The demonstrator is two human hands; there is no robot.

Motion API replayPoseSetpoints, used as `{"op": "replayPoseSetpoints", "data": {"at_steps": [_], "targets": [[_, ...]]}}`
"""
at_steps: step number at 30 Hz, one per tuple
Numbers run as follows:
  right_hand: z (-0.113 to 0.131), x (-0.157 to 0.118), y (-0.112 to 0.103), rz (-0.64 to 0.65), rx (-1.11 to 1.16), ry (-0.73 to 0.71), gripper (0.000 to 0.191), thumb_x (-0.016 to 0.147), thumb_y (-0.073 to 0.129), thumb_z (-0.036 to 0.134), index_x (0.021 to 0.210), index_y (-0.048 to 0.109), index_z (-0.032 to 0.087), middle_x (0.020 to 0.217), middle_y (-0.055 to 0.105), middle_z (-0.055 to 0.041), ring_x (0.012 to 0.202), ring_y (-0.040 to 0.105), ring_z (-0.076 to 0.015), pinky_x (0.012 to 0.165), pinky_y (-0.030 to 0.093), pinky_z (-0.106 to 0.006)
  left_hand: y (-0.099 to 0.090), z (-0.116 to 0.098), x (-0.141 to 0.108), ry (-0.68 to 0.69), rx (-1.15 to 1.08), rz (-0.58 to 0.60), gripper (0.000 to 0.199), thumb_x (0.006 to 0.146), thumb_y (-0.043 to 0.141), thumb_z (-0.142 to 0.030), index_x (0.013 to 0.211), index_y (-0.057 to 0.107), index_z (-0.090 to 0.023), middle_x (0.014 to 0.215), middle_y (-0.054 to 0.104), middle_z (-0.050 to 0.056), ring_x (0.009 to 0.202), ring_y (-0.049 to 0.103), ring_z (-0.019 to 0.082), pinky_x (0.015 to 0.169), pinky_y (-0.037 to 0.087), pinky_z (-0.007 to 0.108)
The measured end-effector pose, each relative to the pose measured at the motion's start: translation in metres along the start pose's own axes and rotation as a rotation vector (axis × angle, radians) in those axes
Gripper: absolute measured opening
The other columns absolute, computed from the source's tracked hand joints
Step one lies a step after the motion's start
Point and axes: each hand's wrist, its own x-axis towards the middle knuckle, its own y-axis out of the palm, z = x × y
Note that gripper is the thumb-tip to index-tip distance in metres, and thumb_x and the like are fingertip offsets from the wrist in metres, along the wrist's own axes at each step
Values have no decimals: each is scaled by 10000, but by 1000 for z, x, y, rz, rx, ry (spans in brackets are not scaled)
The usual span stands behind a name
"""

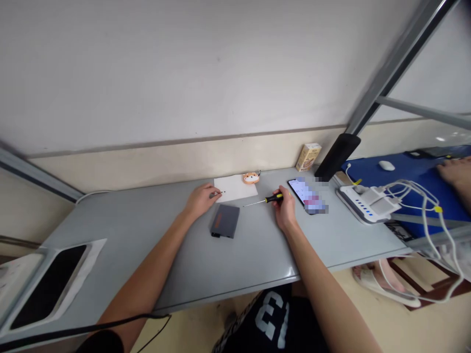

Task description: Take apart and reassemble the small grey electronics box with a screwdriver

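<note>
Left hand (pixel 201 201): at the paper's left edge, thumb and fingertips drawn together; I see a small grey piece (pixel 214 194) there, but cannot tell whether it is pinched.
Right hand (pixel 286 210): curled round the screwdriver (pixel 274 198), shaft pointing toward the left hand.
Grey box (pixel 225 221): between the hands, just beside the left, the screwdriver's tip short of it.
Desk edge: from the box, I have open grey desk (pixel 243 264) back to the near edge, which the right forearm crosses.
Tighter side: the phone (pixel 304 195) lies just right of the right hand (mind the elbow room).
Hard to read: dark specks by the left fingertips on the white paper (pixel 235 190); the phone's screen, partly pixelated; the screwdriver's handle, partly covered by fingers.
</note>
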Motion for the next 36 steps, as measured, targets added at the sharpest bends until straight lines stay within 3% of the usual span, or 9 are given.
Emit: {"op": "replayPoseSetpoints", "data": {"at_steps": [8, 13, 19, 25, 30, 36], "targets": [[2, -3, 0, 12, 52, 11, 318, 794, 683, 492, 714, 646, 187, 704, 598, 16, 503, 455, -77, 449, 371, -238, 1, 1, 5, 27, -51, 30, 256, 952, 619, -435, 1021, 784, -252, 1019, 704, 53, 869, 645, 196, 831, 482, 315], [2, -2, 0, 7, 73, 16, 290, 795, 686, 467, 721, 631, 192, 704, 595, 18, 503, 458, -77, 441, 363, -233, -3, 4, -1, -6, -59, 5, 293, 991, 529, -372, 1102, 761, -231, 1070, 708, 65, 856, 633, 185, 831, 487, 313], [3, -2, 1, -7, 114, 34, 276, 771, 713, 442, 710, 631, 186, 730, 603, 20, 538, 468, -75, 445, 358, -221, -5, 10, -6, -18, -24, 26, 266, 961, 557, -372, 1030, 770, -227, 1022, 717, 61, 823, 630, 190, 826, 485, 326], [4, -3, 2, -17, 139, 45, 277, 756, 727, 440, 697, 650, 180, 739, 608, 21, 573, 476, -76, 454, 358, -208, -2, 3, 1, 16, -8, 42, 247, 955, 572, -368, 940, 770, -222, 993, 715, 54, 910, 651, 204, 878, 472, 323], [4, -3, 2, -18, 146, 46, 245, 756, 723, 410, 701, 645, 185, 722, 599, 30, 560, 469, -73, 452, 351, -208, -2, 1, 5, 17, -37, 58, 255, 965, 553, -355, 942, 765, -214, 995, 718, 55, 836, 642, 192, 806, 474, 317], [3, -2, 0, -16, 132, 41, 269, 761, 716, 439, 716, 622, 191, 734, 611, 32, 541, 472, -75, 456, 363, -232, -11, -14, -13, 4, -124, 63, 302, 1000, 502, -384, 1065, 743, -213, 1092, 711, 59, 862, 635, 174, 826, 497, 317]]}}
